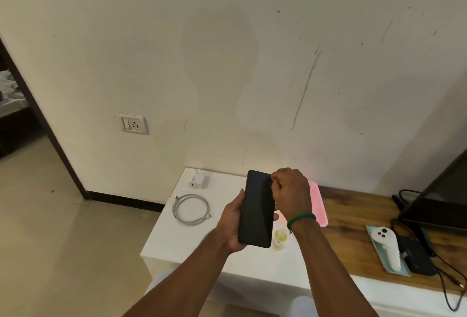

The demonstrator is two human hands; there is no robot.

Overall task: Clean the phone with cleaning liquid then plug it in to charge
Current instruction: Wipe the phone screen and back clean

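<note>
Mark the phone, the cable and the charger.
phone (256,209), head view, middle of dark screen
cable (174,210), head view, left side of coil
charger (199,179), head view, middle of white body

So the wall (227,51) is plain cream paint and pretty scuffed up, with dark specks all over the right half and one long greenish drip streak (303,94) running down it. Dark skirting (126,200) runs along the bottom, and a dark door frame (46,127) cuts in on the left with a dimmer room behind it. The floor (63,240) is pale beige and kinda glossy. Against the wall there's a low white table (164,240), and right beside it on the right a brown wooden top (353,215) with visible grain. Lighting is soft and even, plus a faint pink glow on the wall just above the table.
</note>
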